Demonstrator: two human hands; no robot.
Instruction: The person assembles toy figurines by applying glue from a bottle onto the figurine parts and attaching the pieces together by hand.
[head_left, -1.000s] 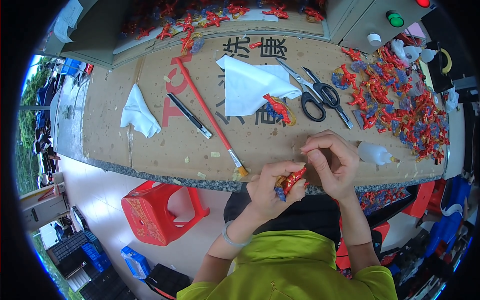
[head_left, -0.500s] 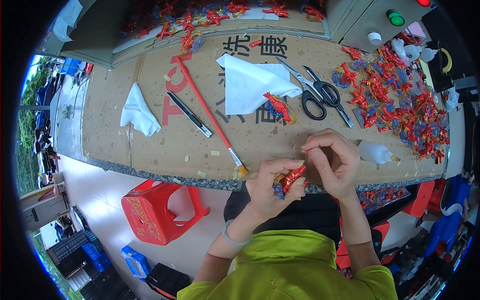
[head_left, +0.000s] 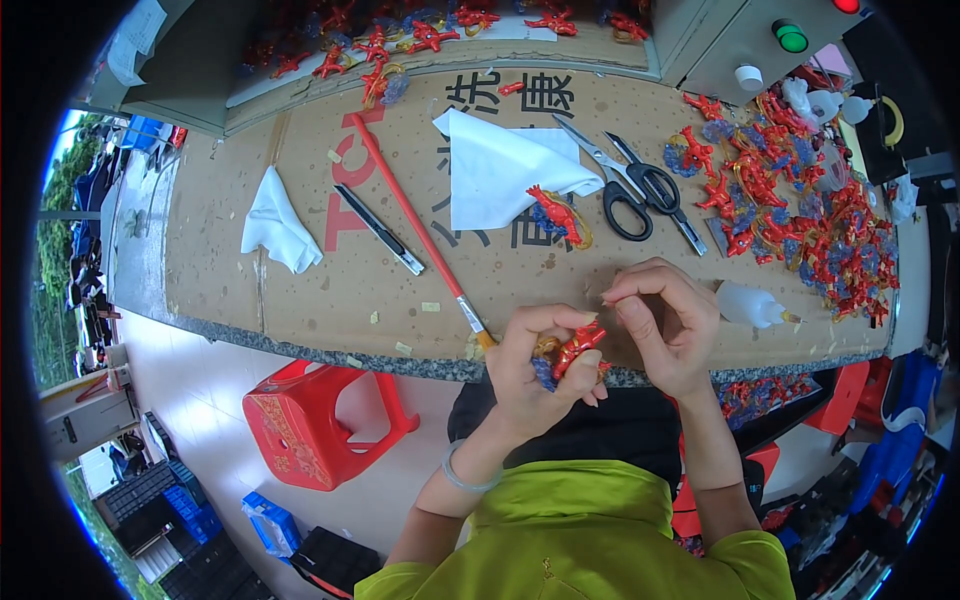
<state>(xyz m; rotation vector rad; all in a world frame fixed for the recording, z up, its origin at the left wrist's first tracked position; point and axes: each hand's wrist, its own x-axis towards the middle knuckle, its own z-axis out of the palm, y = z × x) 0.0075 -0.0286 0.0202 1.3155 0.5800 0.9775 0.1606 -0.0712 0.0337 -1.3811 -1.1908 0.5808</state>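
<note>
My left hand [head_left: 522,368] is closed around a small red figurine [head_left: 577,345] with amber and translucent blue parts, just above the table's front edge. Thumb and fingers cover part of it. To its right, my right hand [head_left: 668,325] has thumb and forefinger pinched together; whatever is between them is too small to make out. Another figurine [head_left: 558,216] of the same kind lies on the lower right of a white cloth [head_left: 485,170]. Near my left hand is a red-handled brush [head_left: 405,208], its bristles partly hidden by that hand. Beside my right hand lies a white squeeze bottle [head_left: 748,304].
Black-handled scissors [head_left: 628,214] and a utility knife [head_left: 685,222] lie right of the cloth. A second utility knife [head_left: 378,228] and a folded white cloth [head_left: 280,222] are on the left. Many figurines [head_left: 840,235] are heaped at right. A red stool [head_left: 300,425] stands below the table edge.
My left hand has shifted slightly left and turned the red figurine, so more of it shows and the brush tip is now covered. My right hand stays almost still.
</note>
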